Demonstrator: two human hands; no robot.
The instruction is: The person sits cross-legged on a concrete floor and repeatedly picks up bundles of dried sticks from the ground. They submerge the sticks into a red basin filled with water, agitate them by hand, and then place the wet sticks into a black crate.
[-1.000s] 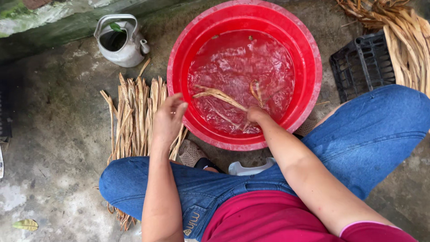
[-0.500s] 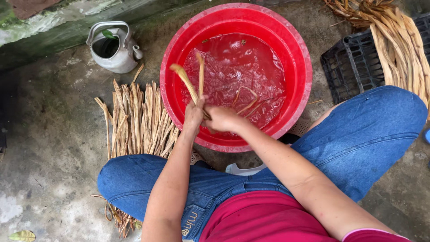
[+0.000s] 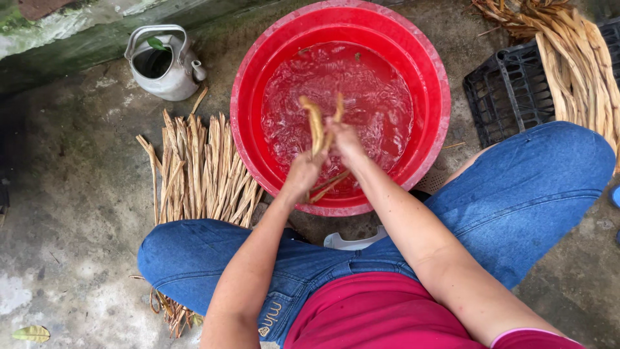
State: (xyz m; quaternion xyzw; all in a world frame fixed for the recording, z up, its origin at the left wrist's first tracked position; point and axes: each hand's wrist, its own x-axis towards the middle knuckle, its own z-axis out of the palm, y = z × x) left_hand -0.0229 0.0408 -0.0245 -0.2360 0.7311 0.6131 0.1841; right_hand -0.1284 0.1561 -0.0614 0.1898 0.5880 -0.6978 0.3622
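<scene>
A bent tan stalk [image 3: 316, 128] is clamped between the left hand [image 3: 302, 173] and the right hand [image 3: 345, 143], held over the water in the red basin [image 3: 434, 77]. This looks like the rinsing step; next it calls for a firm grip while rubbing the stalk clean. Left of the basin lies a pile of stalks [image 3: 200, 171] beside a metal kettle [image 3: 165, 64]; right of it, a black crate [image 3: 500, 90].

Red basin [image 3: 431, 77], tan strips [image 3: 316, 126], grey kettle [image 3: 165, 64], black crate [image 3: 500, 97], blue jeans [image 3: 529, 187], magenta shirt [image 3: 381, 313].
</scene>
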